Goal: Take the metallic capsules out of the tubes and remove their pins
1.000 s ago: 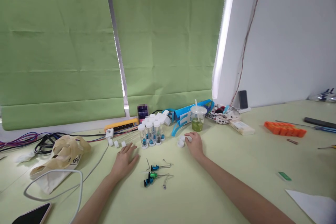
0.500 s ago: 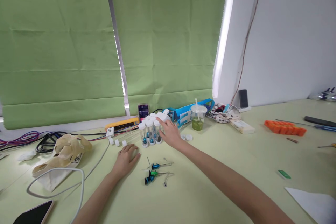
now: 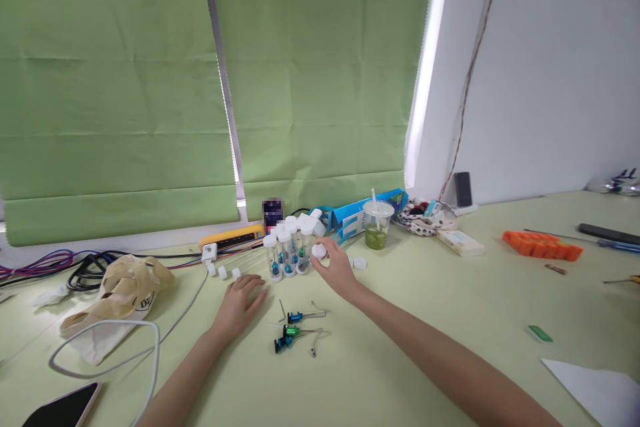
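Several clear tubes with white caps (image 3: pixel 285 250) stand grouped near the back of the table, blue and green parts inside some. My right hand (image 3: pixel 337 270) is closed, thumb and fingers pinching the white cap of a clear tube (image 3: pixel 319 251) at the group's right front. That tube looks tilted, its cap toward me; the hand hides part of it. My left hand (image 3: pixel 243 303) lies flat on the table, fingers loosely stretched, holding nothing. Between my forearms lie small blue and green metal parts with thin bent rods (image 3: pixel 293 331) and a hex key (image 3: pixel 282 309).
Small white caps (image 3: pixel 223 272) lie left of the tubes, and another white cap (image 3: pixel 359 263) right. Behind are a drink cup (image 3: pixel 377 227), a blue box (image 3: pixel 370 209) and a power strip (image 3: pixel 233 238). A cloth bag (image 3: pixel 125 287) and white cable (image 3: pixel 159 347) occupy the left; an orange tray (image 3: pixel 543 245) the right.
My right hand has drawn back toward me and to the right from the tube group, closing on a white cap. The front right tube has tipped toward me. My left hand has stayed put.
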The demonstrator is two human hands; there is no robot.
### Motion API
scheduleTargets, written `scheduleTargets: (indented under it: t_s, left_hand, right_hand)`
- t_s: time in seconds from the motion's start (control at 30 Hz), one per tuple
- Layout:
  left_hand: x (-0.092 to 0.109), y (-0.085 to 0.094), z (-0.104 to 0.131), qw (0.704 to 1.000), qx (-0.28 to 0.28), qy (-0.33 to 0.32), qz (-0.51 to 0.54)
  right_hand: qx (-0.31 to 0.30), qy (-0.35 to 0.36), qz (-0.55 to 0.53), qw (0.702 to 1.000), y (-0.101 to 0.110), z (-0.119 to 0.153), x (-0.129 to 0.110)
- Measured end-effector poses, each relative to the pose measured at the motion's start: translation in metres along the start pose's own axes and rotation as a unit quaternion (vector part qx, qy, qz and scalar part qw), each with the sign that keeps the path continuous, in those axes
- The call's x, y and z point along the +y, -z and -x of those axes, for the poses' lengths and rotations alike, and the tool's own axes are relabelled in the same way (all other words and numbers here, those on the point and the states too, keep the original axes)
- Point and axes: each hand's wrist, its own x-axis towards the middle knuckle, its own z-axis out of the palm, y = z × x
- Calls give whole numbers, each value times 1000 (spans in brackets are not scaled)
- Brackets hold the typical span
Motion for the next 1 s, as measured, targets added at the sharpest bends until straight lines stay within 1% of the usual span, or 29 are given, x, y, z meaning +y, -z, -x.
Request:
scheduleTargets:
  t_s: [0.13,0.2,0.23,0.3,0.43,0.53,0.6,0.63,0.7,0.8,0.87,1.0]
  left_hand:
    - [12,4,-1,999,1,2,35]
    - [21,5,0,999,3,4,51]
    - [26,6,0,998,5,4,59]
    - [36,6,2,997,12,8,77]
    - [48,2,4,995,21,-2,96]
    - [49,-2,5,995,41,3,87]
    - [48,-5,6,996,50,9,79]
    - [47,-6,6,996,54,14,76]
    - [47,-7,7,995,57,26,78]
    - [51,-7,7,992,58,60,94]
    - [55,-6,6,989,59,83,111]
    - [63,-4,3,974,59,140,166]
  right_hand:
    - [10,-70,-35,997,7,11,1]
    - [9,-130,-85,988,7,17,3]
    - [4,-166,-122,979,5,20,3]
    - [-20,-239,-211,948,0,26,3]
    - [-75,-355,-354,862,-12,35,-2]
    - [-119,-413,-406,806,-17,39,-7]
    - [-146,-426,-416,790,-18,41,-10]
    - [-157,-425,-415,789,-17,41,-11]
    - [-170,-420,-399,797,-16,40,-12]
    - [-176,-401,-359,825,-15,39,-10]
    - [-172,-367,-335,851,-17,38,-6]
    - [-172,-260,-307,899,-21,35,4]
